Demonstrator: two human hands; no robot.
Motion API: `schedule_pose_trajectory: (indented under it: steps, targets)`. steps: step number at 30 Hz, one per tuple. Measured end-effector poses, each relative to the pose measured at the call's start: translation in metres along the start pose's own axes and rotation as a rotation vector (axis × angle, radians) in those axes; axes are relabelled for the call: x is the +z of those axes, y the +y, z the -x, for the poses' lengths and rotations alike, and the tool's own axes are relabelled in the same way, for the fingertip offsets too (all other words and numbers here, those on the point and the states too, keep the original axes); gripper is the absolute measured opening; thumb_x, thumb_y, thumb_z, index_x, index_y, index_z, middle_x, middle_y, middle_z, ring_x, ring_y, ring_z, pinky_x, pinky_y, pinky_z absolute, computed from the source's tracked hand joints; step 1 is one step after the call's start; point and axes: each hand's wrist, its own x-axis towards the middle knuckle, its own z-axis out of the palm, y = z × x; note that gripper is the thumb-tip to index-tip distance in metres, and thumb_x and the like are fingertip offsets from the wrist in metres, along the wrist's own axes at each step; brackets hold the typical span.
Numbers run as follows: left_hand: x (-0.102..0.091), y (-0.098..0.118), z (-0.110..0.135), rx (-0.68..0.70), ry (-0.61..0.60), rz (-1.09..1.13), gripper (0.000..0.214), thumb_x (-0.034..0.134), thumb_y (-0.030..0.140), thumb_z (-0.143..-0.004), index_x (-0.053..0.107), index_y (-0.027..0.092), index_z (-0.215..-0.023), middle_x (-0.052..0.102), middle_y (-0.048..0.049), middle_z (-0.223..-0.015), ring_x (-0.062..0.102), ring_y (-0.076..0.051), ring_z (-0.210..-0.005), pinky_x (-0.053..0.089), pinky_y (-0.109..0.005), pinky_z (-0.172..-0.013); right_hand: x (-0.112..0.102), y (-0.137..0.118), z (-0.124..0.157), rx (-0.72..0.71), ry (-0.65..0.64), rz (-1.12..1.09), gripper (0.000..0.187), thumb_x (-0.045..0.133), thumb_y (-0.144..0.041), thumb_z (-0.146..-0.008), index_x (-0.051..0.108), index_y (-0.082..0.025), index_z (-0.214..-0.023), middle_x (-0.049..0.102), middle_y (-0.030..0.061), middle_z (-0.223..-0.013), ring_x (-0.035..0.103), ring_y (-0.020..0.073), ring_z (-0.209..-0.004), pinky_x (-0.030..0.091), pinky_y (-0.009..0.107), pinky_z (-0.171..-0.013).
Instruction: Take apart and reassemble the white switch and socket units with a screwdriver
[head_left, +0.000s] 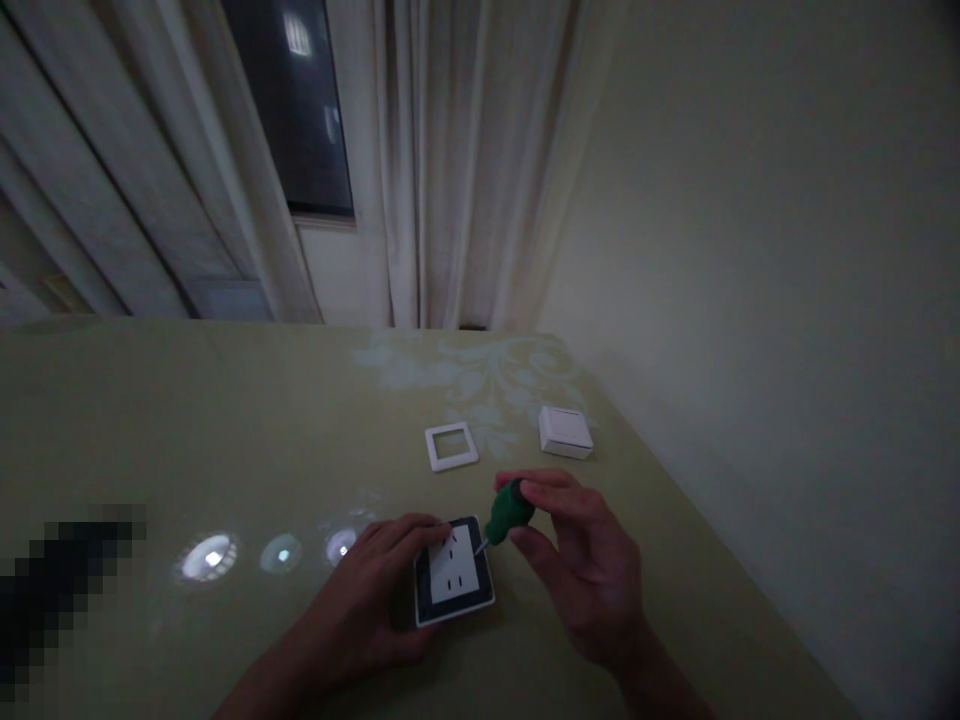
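A green-handled screwdriver (508,512) is gripped by the closed fingers of the right hand (581,560), its thin shaft angled down and leftward from the grip so that the tip meets the upper right edge of a wall socket (452,570); the socket, white-faced within a dark frame, is lain flat on the table (225,420) and is steadied from the left by the left hand (367,600), whose fingers are curled over its top left corner; beyond the grip, well apart, a white square frame (451,446) and a white switch (565,432) are lain.
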Motion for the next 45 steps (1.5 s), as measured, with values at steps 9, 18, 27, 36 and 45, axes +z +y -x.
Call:
schedule_pose_trajectory:
  steps: [9, 18, 27, 36, 45]
  targets:
    - [0.002, -0.002, -0.001, 0.015, 0.018, -0.013, 0.087, 0.082, 0.021, -0.073, 0.05, 0.035, -0.152, 0.064, -0.0084, -0.152, 0.064, -0.038, -0.134, 0.055, -0.055, -0.11, -0.001, 0.001, -0.002, 0.095, -0.004, -0.129, 0.036, 0.065, -0.017, -0.107, 0.064, -0.036, -0.138, 0.066, 0.01, -0.145, 0.067, 0.0279, -0.135, 0.064, 0.049, -0.104]
    - [0.005, -0.003, 0.003, 0.018, 0.046, -0.037, 0.088, 0.082, 0.02, -0.073, 0.052, 0.035, -0.154, 0.065, -0.0088, -0.153, 0.065, -0.038, -0.133, 0.056, -0.054, -0.109, 0.002, 0.011, -0.004, -0.011, 0.169, -0.045, 0.043, 0.083, -0.014, -0.094, 0.07, -0.036, -0.128, 0.065, 0.002, -0.114, 0.07, 0.0176, -0.106, 0.064, 0.031, -0.089]
    - [0.005, -0.002, 0.001, 0.002, 0.043, -0.035, 0.085, 0.082, 0.02, -0.073, 0.053, 0.034, -0.153, 0.065, -0.0096, -0.152, 0.065, -0.039, -0.133, 0.056, -0.053, -0.109, -0.006, 0.003, 0.0, 0.109, -0.101, 0.019, 0.041, 0.061, -0.025, -0.11, 0.063, -0.039, -0.149, 0.073, 0.009, -0.138, 0.075, 0.0289, -0.122, 0.064, 0.049, -0.102]
    - [0.003, 0.001, -0.001, -0.007, 0.046, -0.027, 0.087, 0.081, 0.019, -0.073, 0.052, 0.036, -0.153, 0.066, -0.0086, -0.152, 0.067, -0.037, -0.131, 0.057, -0.053, -0.108, -0.004, 0.009, -0.001, -0.007, 0.038, 0.007, 0.046, 0.081, -0.017, -0.098, 0.07, -0.039, -0.136, 0.076, 0.0038, -0.121, 0.076, 0.0231, -0.108, 0.066, 0.041, -0.092]
    - [0.004, 0.0, 0.001, -0.006, 0.087, -0.023, 0.085, 0.081, 0.022, -0.075, 0.053, 0.038, -0.153, 0.068, -0.0073, -0.15, 0.068, -0.038, -0.131, 0.059, -0.053, -0.106, -0.005, 0.001, -0.004, 0.078, -0.032, -0.075, 0.041, 0.075, -0.016, -0.102, 0.071, -0.037, -0.137, 0.077, 0.0052, -0.127, 0.075, 0.0233, -0.117, 0.064, 0.041, -0.1]
